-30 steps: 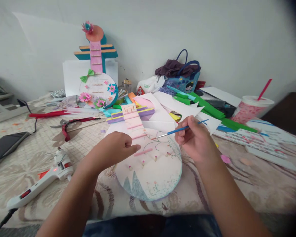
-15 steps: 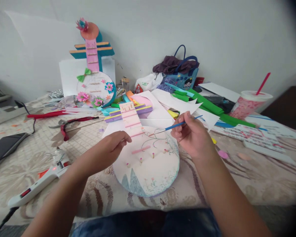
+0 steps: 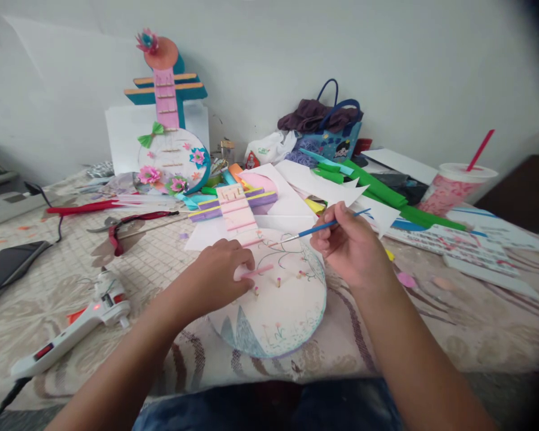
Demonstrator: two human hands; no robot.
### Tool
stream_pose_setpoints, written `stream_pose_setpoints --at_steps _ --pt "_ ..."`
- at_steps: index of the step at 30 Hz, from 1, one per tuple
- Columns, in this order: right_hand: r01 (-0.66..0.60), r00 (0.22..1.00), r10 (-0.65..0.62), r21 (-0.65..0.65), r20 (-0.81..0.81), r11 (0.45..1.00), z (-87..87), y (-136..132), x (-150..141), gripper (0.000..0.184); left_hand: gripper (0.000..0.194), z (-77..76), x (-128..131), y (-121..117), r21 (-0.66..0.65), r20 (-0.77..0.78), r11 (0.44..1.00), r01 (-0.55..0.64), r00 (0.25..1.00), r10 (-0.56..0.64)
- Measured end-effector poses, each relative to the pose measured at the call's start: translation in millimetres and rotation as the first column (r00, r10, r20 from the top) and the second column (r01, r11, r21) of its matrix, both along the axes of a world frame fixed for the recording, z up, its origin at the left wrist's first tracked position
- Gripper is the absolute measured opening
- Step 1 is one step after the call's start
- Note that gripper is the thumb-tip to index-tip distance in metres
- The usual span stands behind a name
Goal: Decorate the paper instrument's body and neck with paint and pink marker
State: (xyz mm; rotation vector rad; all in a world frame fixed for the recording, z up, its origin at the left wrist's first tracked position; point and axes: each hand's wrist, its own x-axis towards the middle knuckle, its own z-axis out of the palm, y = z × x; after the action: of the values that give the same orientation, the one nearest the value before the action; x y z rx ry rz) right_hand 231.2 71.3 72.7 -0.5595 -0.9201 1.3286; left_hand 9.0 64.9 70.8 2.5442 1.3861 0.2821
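Cloth in beige with brown swirls (image 3: pixel 336 350) covers the tabletop (image 3: pixel 157 263), which stands against a plain pale-grey wall (image 3: pixel 247 48). At the near edge lies a guitar-shaped white board (image 3: pixel 291 314), its round body painted with blue-grey peaks and thin vines, its pink-barred neck pointing toward the wall. The person's right hand (image 3: pixel 353 248) grips a slim blue-handled paintbrush (image 3: pixel 318 228) between thumb and fingers, the bristles over the upper part of the round body; whether they touch it cannot be told. The left hand (image 3: pixel 220 275) is over the body's left side, fingers bent near a short pink bar (image 3: pixel 261 270); whether they grip it cannot be told.

To the left are a white glue gun (image 3: pixel 67 338) with a small lit lamp, a flat black phone (image 3: pixel 15 269) and a pair of red-handled cutters (image 3: pixel 117 233). Toward the wall stands a second guitar-shaped craft with paper flowers (image 3: pixel 173 149), upright before white sheets (image 3: pixel 117 134). Right of it sit a crumpled white plastic bag (image 3: pixel 272 145) and a blue bag with loop handles (image 3: pixel 353 143), dark purple fabric (image 3: pixel 305 118) bundled on top. Green paper strips (image 3: pixel 377 187) reach toward a pink-and-white cup (image 3: pixel 449 194) with a red straw (image 3: pixel 481 148).
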Motion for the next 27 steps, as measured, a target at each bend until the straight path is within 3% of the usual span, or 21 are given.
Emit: stream_pose_setpoints --at_steps 8,11,12,14,17,21,23,27 --pt "0.014 0.999 -0.014 0.006 0.041 1.0 -0.3 0 -1 0.029 0.02 0.8 -5 0 0.052 0.099 0.999 -0.017 0.995 0.012" --pt "0.02 0.997 -0.021 0.013 0.07 1.0 -0.5 -1 -1 0.03 0.019 -1.1 -21 -2 0.012 0.322 0.993 -0.119 0.94 0.109" --pt "0.028 0.997 -0.029 0.011 0.077 1.0 -0.5 -1 -2 0.03 0.019 -3.9 -28 -3 -0.04 0.447 0.984 -0.175 0.878 0.174" --pt "0.041 0.996 -0.041 0.005 0.085 0.999 -0.4 -1 -2 0.03 0.022 -12.9 -45 -5 -0.188 0.65 0.937 -0.294 0.678 0.343" --pt "0.038 0.996 -0.039 0.004 0.083 0.999 -0.6 0 -3 0.03 0.025 -29.4 -68 -10 -0.355 0.72 0.834 -0.421 0.446 0.532" --pt "0.047 0.995 -0.046 -0.004 0.088 0.999 -2.1 0 -4 0.028 0.029 -39.7 -82 -15 -0.544 0.766 0.735 -0.405 0.117 0.632" --pt "0.053 0.994 -0.052 -0.01 0.097 0.999 -3.2 0 -4 0.027 0.036 -38.2 -84 -19 -0.603 0.76 0.715 -0.355 0.017 0.65" --pt "0.074 0.99 -0.072 -0.011 0.124 0.997 -6.3 3 -2 0.024 0.058 -32.5 -82 -29 -0.627 0.773 0.73 -0.272 -0.097 0.627"
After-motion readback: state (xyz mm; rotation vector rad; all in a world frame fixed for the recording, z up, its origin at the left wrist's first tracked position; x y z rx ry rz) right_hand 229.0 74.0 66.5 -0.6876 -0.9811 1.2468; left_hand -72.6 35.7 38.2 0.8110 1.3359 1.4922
